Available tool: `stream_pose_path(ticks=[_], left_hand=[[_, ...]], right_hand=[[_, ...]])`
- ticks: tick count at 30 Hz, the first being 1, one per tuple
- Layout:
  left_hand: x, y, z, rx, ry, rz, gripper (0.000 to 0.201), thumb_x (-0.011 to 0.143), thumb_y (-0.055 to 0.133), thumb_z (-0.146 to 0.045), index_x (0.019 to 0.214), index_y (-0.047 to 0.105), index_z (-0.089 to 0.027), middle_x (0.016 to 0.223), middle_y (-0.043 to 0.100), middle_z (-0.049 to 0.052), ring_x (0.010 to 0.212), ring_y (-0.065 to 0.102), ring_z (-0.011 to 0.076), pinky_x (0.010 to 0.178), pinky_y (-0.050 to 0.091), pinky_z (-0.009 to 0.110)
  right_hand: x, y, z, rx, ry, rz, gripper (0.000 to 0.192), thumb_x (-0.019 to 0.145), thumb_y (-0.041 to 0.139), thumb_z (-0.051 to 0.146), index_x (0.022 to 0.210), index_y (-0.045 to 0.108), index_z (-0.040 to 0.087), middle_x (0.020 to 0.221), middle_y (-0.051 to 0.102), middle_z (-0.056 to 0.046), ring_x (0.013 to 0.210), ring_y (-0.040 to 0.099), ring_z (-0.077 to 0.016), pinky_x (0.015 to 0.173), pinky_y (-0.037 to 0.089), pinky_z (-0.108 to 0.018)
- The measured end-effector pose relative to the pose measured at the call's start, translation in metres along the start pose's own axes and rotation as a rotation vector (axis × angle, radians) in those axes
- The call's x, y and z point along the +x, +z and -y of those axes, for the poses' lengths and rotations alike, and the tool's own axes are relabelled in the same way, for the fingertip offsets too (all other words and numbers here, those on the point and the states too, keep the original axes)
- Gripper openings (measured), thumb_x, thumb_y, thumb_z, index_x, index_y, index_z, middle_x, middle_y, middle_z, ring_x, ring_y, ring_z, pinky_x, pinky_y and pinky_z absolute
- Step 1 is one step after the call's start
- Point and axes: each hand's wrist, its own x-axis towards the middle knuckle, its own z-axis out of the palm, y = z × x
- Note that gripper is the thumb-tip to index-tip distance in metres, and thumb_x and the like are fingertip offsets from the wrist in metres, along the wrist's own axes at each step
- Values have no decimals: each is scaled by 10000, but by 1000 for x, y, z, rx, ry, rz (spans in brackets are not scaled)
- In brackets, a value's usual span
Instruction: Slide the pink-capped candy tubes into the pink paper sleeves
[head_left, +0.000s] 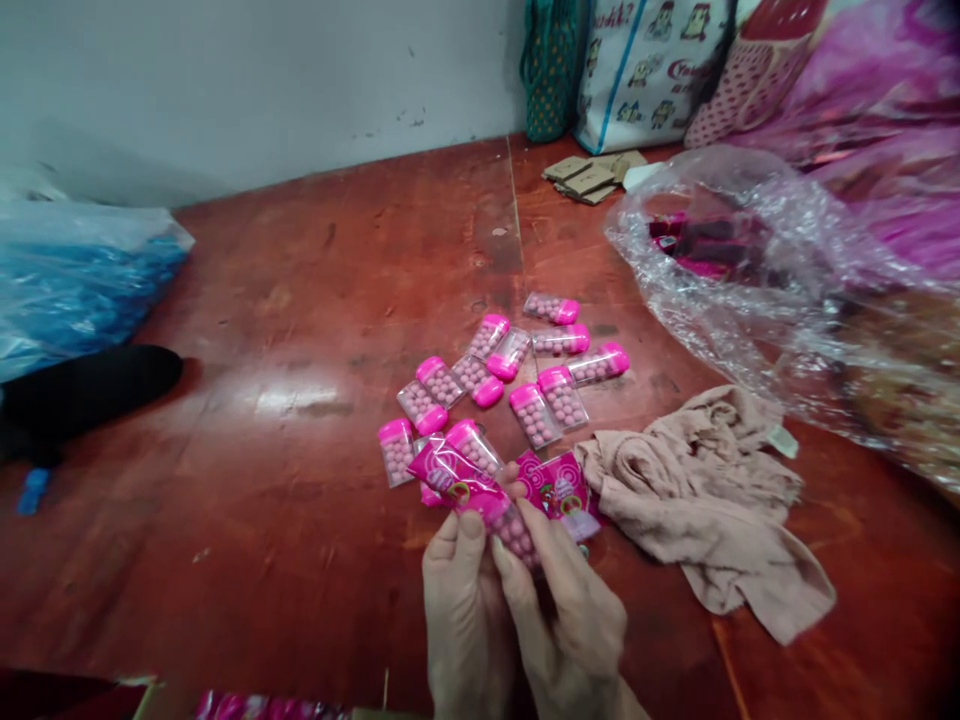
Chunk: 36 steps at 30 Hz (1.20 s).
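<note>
Both hands are closed around one clear candy box point(516, 535) of pink balls, with a printed pink sleeve point(457, 480) around its far part. My left hand point(461, 590) pinches it from the left, thumb on top. From the right, my right hand point(570, 600) grips it between thumb and fingers. Just beyond the hands lie several small clear candy boxes with pink caps, one point(534, 415) among them close to my right hand. Flat printed pink sleeves point(559, 485) lie on the table beside my right fingers.
A crumpled beige cloth point(697, 490) lies at the right on the red-brown table point(262, 520). Behind it spreads a clear plastic bag point(675, 200) with pink packs inside. Cardboard pieces point(589, 180) lie at the back. A blue-filled bag point(82, 290) and a black object point(97, 395) are at left.
</note>
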Motion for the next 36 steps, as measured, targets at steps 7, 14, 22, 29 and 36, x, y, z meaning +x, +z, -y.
stream_pose_path(ticks=[7,14,22,29,36], left_hand=[[-5,5,-4,-21,3,-150,189,693,668,-349,829,703,-222,817,713,66,756,654,227,529,520,278],[-5,3,-14,-98,-30,-94,226,698,669,-298,841,700,-126,778,693,74,752,647,167,707,506,239],[-12,7,-2,-67,-14,-67,162,713,668,-306,726,681,-144,742,684,60,632,621,146,657,505,256],[-8,-6,-12,110,96,-56,192,714,658,-335,747,679,-147,677,663,43,600,601,147,608,492,249],[-13,0,-14,330,72,149,157,703,660,-222,842,673,-151,640,609,18,526,514,109,521,431,211]], right_hand=[[0,1,0,166,301,84,341,815,586,239,1147,613,163,973,721,-85,811,703,-219,710,589,-281],[-6,4,0,233,220,182,400,811,584,141,1210,554,140,1052,690,-90,899,677,-186,785,558,-248],[-13,3,-3,148,292,135,359,830,568,171,1186,561,125,994,709,-93,827,691,-184,749,560,-250],[22,-12,5,33,132,165,330,844,531,230,1126,593,71,1017,628,-142,934,605,-211,777,503,-287],[43,-19,3,436,600,314,196,845,552,299,686,555,185,662,498,25,575,494,-100,501,426,-194]])
